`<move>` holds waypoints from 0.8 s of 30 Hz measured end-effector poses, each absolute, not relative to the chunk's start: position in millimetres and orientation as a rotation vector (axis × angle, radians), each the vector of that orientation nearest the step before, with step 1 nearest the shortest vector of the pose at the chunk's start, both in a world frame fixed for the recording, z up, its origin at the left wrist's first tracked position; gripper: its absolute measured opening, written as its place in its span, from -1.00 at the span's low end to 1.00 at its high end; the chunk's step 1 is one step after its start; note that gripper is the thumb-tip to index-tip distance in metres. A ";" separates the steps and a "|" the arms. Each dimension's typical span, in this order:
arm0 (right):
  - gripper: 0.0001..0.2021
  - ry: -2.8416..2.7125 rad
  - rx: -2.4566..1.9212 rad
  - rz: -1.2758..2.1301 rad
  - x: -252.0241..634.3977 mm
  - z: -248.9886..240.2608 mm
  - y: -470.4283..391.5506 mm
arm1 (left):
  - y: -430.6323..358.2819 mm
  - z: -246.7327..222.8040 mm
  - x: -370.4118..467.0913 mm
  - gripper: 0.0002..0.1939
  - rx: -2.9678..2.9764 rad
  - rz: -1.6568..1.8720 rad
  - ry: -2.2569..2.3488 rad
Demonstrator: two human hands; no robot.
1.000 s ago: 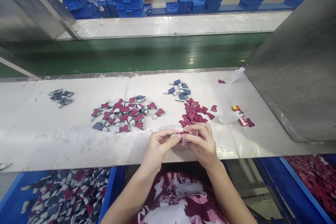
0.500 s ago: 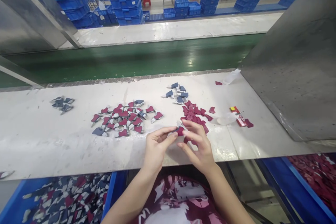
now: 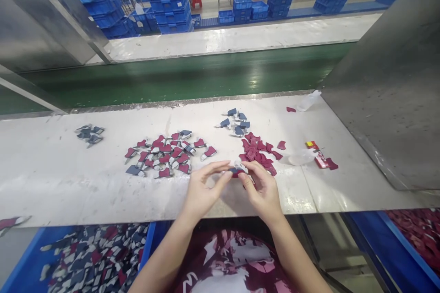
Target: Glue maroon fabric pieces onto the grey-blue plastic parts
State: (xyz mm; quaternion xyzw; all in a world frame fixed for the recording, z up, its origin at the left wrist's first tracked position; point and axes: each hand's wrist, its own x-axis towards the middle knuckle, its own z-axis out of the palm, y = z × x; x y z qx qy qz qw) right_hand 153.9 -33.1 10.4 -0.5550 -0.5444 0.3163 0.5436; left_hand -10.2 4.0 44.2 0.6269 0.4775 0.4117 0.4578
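Two bare hands meet over the near side of a white worktable [image 3: 103, 197], grasping one small part [image 3: 236, 171] between them.

Both forearms reach forward from the bottom edge and converge; the left hand [image 3: 201, 192] pinches the part's left end between thumb and bent forefinger, while the right hand [image 3: 264, 190] grips the other end, thumb on the near side, fingers curled behind. The part lies with its long axis roughly left to right, though fingertips hide which way its tip points; it shows navy and dark red towards the wearer, with pale grey-white above. Just beyond are loose maroon pieces [image 3: 256, 151]; left of them lie red-faced parts [image 3: 165, 158], and farther back navy-faced parts [image 3: 225, 122], then a green belt [image 3: 192, 78].
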 end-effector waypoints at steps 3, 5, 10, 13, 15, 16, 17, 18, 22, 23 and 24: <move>-0.76 -1.305 -1.418 0.798 149.3 2.1 -26.8 | 31.1 41.2 -36.9 -0.74 2.079 0.973 1.390; -0.73 -1.335 -1.482 0.863 142.9 -1.4 -21.7 | 50.0 36.5 -50.8 -0.74 2.366 0.899 1.517; -0.70 -1.336 -1.610 0.960 115.1 -4.2 -9.1 | 72.1 26.4 -56.9 -0.74 2.647 0.517 1.583; -0.78 -1.377 -1.661 0.906 96.0 -4.9 -2.0 | 69.4 25.1 -53.8 -0.70 2.660 0.443 1.594; -0.80 -1.482 -1.744 0.751 86.3 -4.5 1.7 | 67.1 25.1 -55.2 -0.68 2.627 0.415 1.619; -0.80 -1.534 -1.791 0.642 83.5 -3.9 3.0 | 66.6 25.3 -57.3 -0.68 2.596 0.399 1.631; -0.78 -1.574 -1.823 0.534 82.5 -3.2 3.7 | 66.5 25.7 -60.0 -0.67 2.560 0.383 1.642; -0.77 -1.596 -1.827 0.440 83.6 -2.5 3.8 | 66.9 26.7 -63.1 -0.66 2.525 0.364 1.648; -0.81 -1.509 -1.584 0.123 111.0 -2.6 -5.1 | 73.0 37.1 -71.1 -0.65 2.519 0.292 1.629; -0.84 -1.465 -1.522 0.020 122.8 -3.6 -9.7 | 76.2 41.2 -69.7 -0.66 2.556 0.291 1.608; -0.86 -1.412 -1.494 -0.086 135.8 -4.9 -15.0 | 80.5 45.5 -66.1 -0.66 2.596 0.299 1.579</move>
